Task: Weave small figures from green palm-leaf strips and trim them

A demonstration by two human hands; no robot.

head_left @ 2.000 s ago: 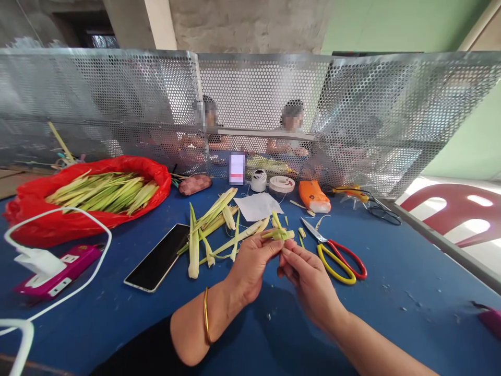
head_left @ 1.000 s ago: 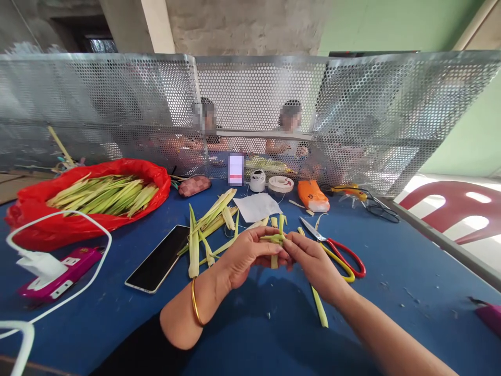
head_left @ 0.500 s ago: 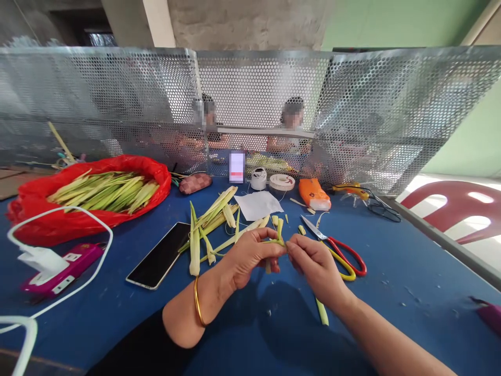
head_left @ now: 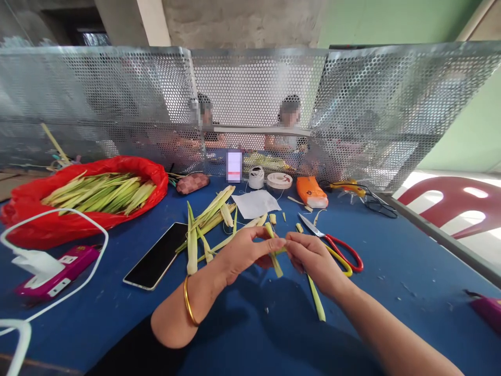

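Observation:
Between thumb and fingers, my left hand point(head_left: 252, 248) grips a pale green corn husk strip point(head_left: 277, 265), its lower end hanging below the fingers. My right hand point(head_left: 313, 258) is closed in a pinch right beside it, fingertips meeting the left thumb at the strip; exactly what it pinches is partly hidden. Another green husk piece point(head_left: 318, 303) extends on the table below the right hand. Scissors point(head_left: 344, 253) with red and yellow handles lie just right of that hand. Loose husks point(head_left: 211, 222) are heaped to the left, near a white paper sheet point(head_left: 256, 203).
A red plastic bag point(head_left: 23, 224) full of husks sits at the left, near a purple power strip point(head_left: 58, 271) and a black phone point(head_left: 156, 258). Thread spool point(head_left: 256, 180), tape roll point(head_left: 279, 181) and orange packet point(head_left: 311, 192) line the back. People sit behind the perforated metal screen point(head_left: 258, 78).
The husk strip has turned in my left hand, so its lower end now shows hanging below the fingers. Both hands stay close together. The whole view has shifted slightly.

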